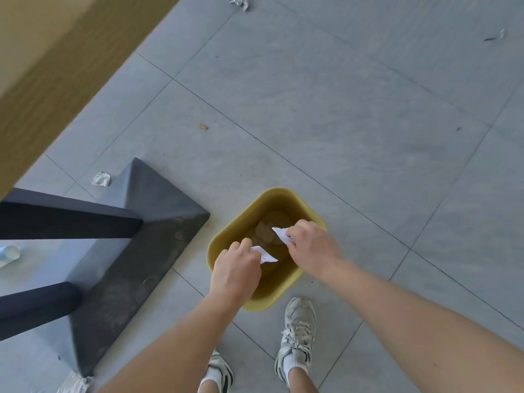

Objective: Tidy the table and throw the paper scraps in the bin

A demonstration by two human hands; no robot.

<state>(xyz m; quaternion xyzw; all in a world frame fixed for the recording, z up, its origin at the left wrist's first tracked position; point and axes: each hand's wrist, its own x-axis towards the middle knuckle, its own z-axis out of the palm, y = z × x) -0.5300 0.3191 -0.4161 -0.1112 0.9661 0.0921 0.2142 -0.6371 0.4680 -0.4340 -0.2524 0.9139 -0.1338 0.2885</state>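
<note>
Two white paper scraps are in your grip over the yellow bin (226,236): your left hand (236,269) pinches one scrap (265,255), your right hand (310,245) pinches the other scrap (280,234), both directly above the opening. Neither dropped yet. Crumpled paper (266,232) already sits at the bin's bottom, so part of the job looks done. Left to do: a crumpled wad (101,179) on the floor by the dark table base (141,222), another wad (236,0) far up the floor, a torn piece (73,382) near left. Tabletop (42,52) is blurred at left; can't tell if it's tidy.
</note>
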